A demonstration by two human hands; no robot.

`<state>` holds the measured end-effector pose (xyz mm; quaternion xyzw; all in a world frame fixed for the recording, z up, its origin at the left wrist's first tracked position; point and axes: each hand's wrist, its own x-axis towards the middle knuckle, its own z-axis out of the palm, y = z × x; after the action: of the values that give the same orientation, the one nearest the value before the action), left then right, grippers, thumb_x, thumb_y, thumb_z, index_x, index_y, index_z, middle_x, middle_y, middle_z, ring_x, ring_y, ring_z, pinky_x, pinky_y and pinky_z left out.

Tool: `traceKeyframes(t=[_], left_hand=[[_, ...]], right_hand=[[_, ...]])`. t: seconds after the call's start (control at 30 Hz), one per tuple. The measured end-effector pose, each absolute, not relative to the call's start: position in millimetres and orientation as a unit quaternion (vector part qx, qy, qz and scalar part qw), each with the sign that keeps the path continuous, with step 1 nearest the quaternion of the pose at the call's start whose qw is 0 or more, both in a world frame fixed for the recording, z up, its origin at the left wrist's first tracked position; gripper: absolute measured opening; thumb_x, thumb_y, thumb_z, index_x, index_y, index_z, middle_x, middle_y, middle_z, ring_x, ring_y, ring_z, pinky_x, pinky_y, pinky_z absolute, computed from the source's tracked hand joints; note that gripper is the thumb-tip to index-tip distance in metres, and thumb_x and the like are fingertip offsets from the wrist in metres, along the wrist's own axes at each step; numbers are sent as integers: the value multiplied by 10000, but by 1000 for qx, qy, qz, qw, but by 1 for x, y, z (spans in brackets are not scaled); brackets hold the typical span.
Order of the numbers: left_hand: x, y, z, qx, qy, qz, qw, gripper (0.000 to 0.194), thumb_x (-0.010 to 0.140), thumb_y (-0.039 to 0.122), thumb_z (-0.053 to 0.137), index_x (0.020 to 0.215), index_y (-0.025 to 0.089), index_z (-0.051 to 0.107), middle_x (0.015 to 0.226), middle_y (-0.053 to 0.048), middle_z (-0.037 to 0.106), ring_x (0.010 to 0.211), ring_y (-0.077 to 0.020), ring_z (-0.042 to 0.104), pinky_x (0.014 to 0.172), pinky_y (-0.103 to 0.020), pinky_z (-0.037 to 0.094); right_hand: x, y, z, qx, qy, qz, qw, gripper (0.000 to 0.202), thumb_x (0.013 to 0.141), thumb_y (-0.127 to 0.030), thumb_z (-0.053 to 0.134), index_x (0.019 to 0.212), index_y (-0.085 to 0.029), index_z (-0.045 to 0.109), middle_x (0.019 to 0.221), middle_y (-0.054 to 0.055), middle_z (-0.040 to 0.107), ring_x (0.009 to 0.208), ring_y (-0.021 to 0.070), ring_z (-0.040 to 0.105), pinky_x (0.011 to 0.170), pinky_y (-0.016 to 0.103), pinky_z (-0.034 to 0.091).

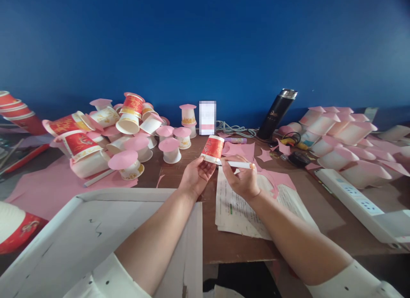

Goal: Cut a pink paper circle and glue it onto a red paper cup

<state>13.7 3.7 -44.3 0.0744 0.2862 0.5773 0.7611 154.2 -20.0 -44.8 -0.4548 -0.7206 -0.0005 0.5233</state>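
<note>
In the head view, my left hand [199, 175] holds a red paper cup [213, 147] with a white rim and a pale pattern. The cup tilts, its white base upward. My right hand [239, 178] is closed around a white marker pen [238, 164], whose tip is close to the cup's lower rim; whether it touches I cannot tell. Beneath my right hand lie printed sheets [237, 216] and cut pink paper [282, 178]. Left of my hands stand several paper cups topped with pink paper discs [169, 145].
A grey-white box lid [128, 229] lies under my left forearm. Against the blue wall leans a black thermos [277, 114]; a screen [207, 118] stands left of it, with white cable [235, 129] between. To the right are a power strip [352, 195] and pink-topped cups [339, 157].
</note>
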Motion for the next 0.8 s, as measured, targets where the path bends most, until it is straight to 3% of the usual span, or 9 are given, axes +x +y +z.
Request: traceKeyframes(t=[0.3, 0.8], left_hand=[[13, 5, -47, 87, 284, 574, 763, 110, 825, 91, 516, 762, 102, 605, 715, -75, 644, 677, -141, 642, 711, -281, 558], [14, 4, -45, 77, 284, 577, 762, 116, 821, 80, 517, 754, 107, 607, 713, -73, 653, 682, -142, 643, 717, -280, 557]], right_hand=[[156, -19, -49, -455, -721, 36, 522, 123, 847, -237, 561, 866, -195, 675, 853, 57, 712, 760, 176, 657, 668, 297, 542], [156, -19, -43, -463, -699, -23, 544, 108, 872, -226, 550, 887, -209, 655, 831, 47, 705, 778, 187, 653, 708, 334, 531]])
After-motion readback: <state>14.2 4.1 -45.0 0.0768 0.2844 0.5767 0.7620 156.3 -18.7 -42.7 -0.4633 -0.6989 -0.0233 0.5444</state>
